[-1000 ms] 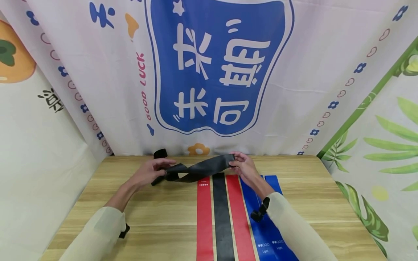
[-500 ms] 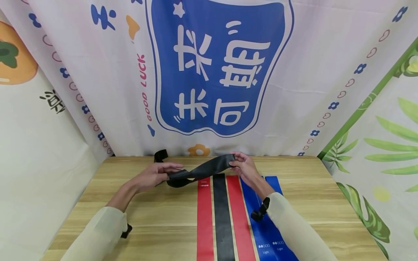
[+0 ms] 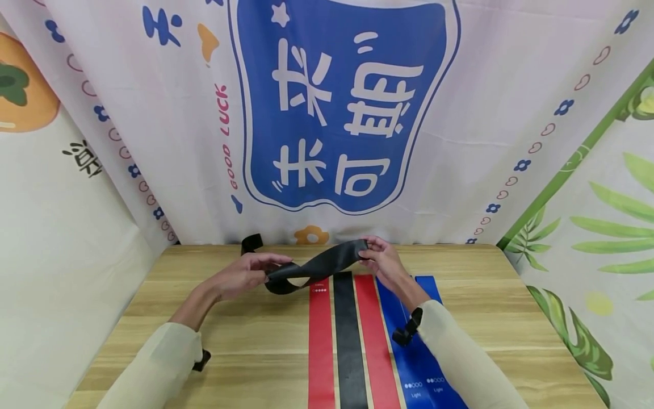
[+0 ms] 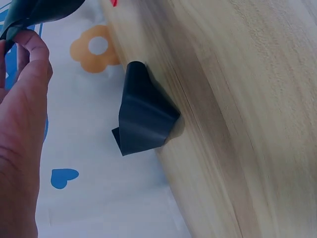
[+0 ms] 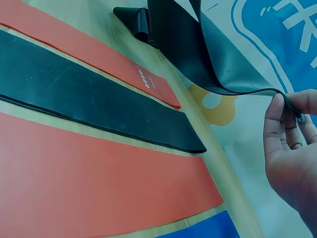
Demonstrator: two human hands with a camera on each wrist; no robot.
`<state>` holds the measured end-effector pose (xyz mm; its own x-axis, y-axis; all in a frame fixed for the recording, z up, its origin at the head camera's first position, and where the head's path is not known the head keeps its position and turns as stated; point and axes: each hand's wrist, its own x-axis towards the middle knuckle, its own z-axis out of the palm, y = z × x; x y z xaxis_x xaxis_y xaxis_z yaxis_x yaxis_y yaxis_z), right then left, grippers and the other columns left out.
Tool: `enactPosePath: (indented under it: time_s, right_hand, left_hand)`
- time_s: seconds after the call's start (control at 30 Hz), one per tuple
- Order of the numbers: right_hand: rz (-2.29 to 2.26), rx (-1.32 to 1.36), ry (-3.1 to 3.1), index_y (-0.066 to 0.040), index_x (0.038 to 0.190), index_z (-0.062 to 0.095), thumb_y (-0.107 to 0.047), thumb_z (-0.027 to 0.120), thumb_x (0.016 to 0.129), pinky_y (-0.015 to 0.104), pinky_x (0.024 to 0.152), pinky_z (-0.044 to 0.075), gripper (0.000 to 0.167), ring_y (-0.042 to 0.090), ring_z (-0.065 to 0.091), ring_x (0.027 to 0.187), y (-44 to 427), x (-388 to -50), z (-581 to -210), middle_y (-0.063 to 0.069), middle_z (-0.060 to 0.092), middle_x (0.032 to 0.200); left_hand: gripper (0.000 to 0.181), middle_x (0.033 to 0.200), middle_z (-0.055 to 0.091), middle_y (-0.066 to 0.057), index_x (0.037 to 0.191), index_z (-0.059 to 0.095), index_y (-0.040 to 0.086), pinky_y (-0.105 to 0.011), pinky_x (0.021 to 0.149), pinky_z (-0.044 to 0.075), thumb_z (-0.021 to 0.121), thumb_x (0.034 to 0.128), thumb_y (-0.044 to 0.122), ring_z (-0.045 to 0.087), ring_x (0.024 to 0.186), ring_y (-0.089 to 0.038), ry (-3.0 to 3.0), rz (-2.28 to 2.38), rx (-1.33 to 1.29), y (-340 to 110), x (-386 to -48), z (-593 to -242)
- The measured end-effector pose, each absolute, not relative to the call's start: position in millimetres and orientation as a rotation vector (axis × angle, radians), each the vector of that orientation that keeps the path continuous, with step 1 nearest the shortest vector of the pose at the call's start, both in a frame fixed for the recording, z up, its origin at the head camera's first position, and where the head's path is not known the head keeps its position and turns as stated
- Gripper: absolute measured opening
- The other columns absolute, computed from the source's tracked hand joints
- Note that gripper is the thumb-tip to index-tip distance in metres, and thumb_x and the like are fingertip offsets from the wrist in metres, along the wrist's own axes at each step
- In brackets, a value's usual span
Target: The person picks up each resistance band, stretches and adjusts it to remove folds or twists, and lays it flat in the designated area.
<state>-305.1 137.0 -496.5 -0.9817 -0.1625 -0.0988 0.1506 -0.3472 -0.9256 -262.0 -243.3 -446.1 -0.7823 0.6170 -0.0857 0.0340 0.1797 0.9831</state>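
Observation:
A black resistance band (image 3: 334,260) is held up, twisted, above the back of the table between my two hands. Its right end is pinched by the thumb and fingers of my right hand (image 3: 385,264), also seen in the right wrist view, where the band (image 5: 183,47) hangs as an open loop. My left hand (image 3: 240,279) pinches the other end; in the left wrist view its fingertips grip the dark rubber (image 4: 47,12). Behind that hand a folded black band piece (image 4: 146,111) lies at the table's back edge. Whether it joins the held band is unclear.
On the wooden table (image 3: 245,363), flat bands lie side by side: a red band (image 3: 321,341), a black band (image 3: 350,341), another red band (image 3: 377,335) and blue bands (image 3: 424,363) partly under my right forearm. A printed curtain (image 3: 475,113) hangs along the back edge.
My left hand has shifted to the right along the held band, and the loop's twist has changed shape. My right hand has stayed nearly still with its pinch kept.

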Motion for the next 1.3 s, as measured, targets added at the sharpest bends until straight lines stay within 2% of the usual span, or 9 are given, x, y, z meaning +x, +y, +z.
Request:
enactPosePath:
  time_s: [0.13, 0.27, 0.37, 0.53, 0.77, 0.97, 1.03, 1.2, 1.3]
  right_hand:
    - [-2.437, -0.014, 1.665, 0.009, 0.144, 0.049, 0.011, 0.063, 0.098, 0.025, 0.077, 0.062, 0.049, 0.022, 0.065, 0.101, 139, -305, -495, 0.006, 0.064, 0.11]
    - [-2.435, -0.009, 1.674, 0.007, 0.142, 0.051, 0.011, 0.064, 0.098, 0.025, 0.077, 0.062, 0.047, 0.023, 0.065, 0.1, 140, -304, -495, 0.007, 0.064, 0.111]
    - [-2.437, -0.001, 1.676, 0.004, 0.138, 0.055, 0.011, 0.065, 0.097, 0.026, 0.077, 0.062, 0.043, 0.023, 0.066, 0.1, 140, -304, -494, 0.007, 0.064, 0.11]
    - [-2.442, -0.002, 1.672, -0.002, 0.132, 0.061, 0.011, 0.065, 0.097, 0.026, 0.078, 0.063, 0.037, 0.024, 0.066, 0.1, 141, -303, -494, 0.007, 0.065, 0.11]
    - [-2.434, -0.01, 1.669, 0.002, 0.136, 0.058, 0.01, 0.065, 0.096, 0.026, 0.078, 0.063, 0.042, 0.023, 0.066, 0.101, 141, -301, -492, 0.007, 0.066, 0.11]
    - [-2.429, -0.046, 1.683, -0.002, 0.134, 0.06, 0.009, 0.064, 0.098, 0.026, 0.081, 0.063, 0.039, 0.025, 0.065, 0.107, 143, -301, -490, 0.007, 0.066, 0.115]
    - [-2.426, -0.052, 1.689, -0.002, 0.136, 0.06, 0.009, 0.063, 0.098, 0.027, 0.082, 0.063, 0.039, 0.025, 0.064, 0.109, 144, -301, -490, 0.007, 0.067, 0.118]
    - [-2.425, -0.07, 1.69, 0.001, 0.139, 0.058, 0.008, 0.064, 0.099, 0.028, 0.083, 0.063, 0.041, 0.026, 0.065, 0.11, 145, -301, -490, 0.008, 0.067, 0.12]
    - [-2.424, -0.087, 1.69, 0.006, 0.143, 0.053, 0.008, 0.064, 0.099, 0.027, 0.083, 0.063, 0.046, 0.025, 0.065, 0.109, 146, -302, -491, 0.008, 0.067, 0.119]
  left_hand:
    - [0.056, 0.141, 0.053, -0.02, 0.148, 0.059, 0.004, -0.036, 0.092, 0.056, 0.06, 0.0931, -0.011, 0.057, 0.112, -0.032, 2.061, 1.647, 0.581, -245, -263, -448]
    - [0.055, 0.137, 0.058, -0.021, 0.145, 0.061, 0.006, -0.033, 0.095, 0.056, 0.076, 0.0927, 0.0, 0.06, 0.115, -0.033, 2.214, 1.587, 0.568, -247, -264, -451]
    - [0.056, 0.129, 0.063, -0.02, 0.144, 0.061, 0.009, -0.031, 0.094, 0.054, 0.082, 0.0923, 0.008, 0.062, 0.113, -0.032, 2.315, 1.551, 0.562, -247, -264, -454]
    - [0.055, 0.122, 0.064, -0.018, 0.142, 0.062, 0.01, -0.029, 0.087, 0.055, 0.085, 0.0916, 0.014, 0.061, 0.105, -0.03, 2.429, 1.553, 0.554, -244, -264, -456]
    - [0.054, 0.119, 0.063, -0.02, 0.14, 0.064, 0.008, -0.024, 0.08, 0.057, 0.086, 0.0906, 0.013, 0.061, 0.098, -0.031, 2.526, 1.602, 0.543, -243, -264, -455]
    - [0.058, 0.127, 0.065, -0.016, 0.142, 0.063, 0.01, -0.037, 0.092, 0.054, 0.088, 0.0897, 0.02, 0.062, 0.107, -0.031, 2.661, 1.54, 0.539, -244, -263, -455]
    - [0.059, 0.129, 0.065, -0.016, 0.142, 0.063, 0.01, -0.038, 0.096, 0.054, 0.088, 0.0897, 0.019, 0.063, 0.11, -0.031, 2.648, 1.565, 0.537, -244, -263, -455]
    - [0.059, 0.131, 0.063, -0.02, 0.142, 0.062, 0.007, -0.025, 0.091, 0.056, 0.088, 0.0892, 0.014, 0.066, 0.107, -0.032, 2.579, 1.648, 0.54, -244, -264, -457]
    - [0.056, 0.132, 0.06, -0.021, 0.139, 0.064, 0.006, -0.023, 0.087, 0.057, 0.088, 0.0891, 0.014, 0.066, 0.104, -0.032, 2.578, 1.664, 0.55, -243, -264, -458]
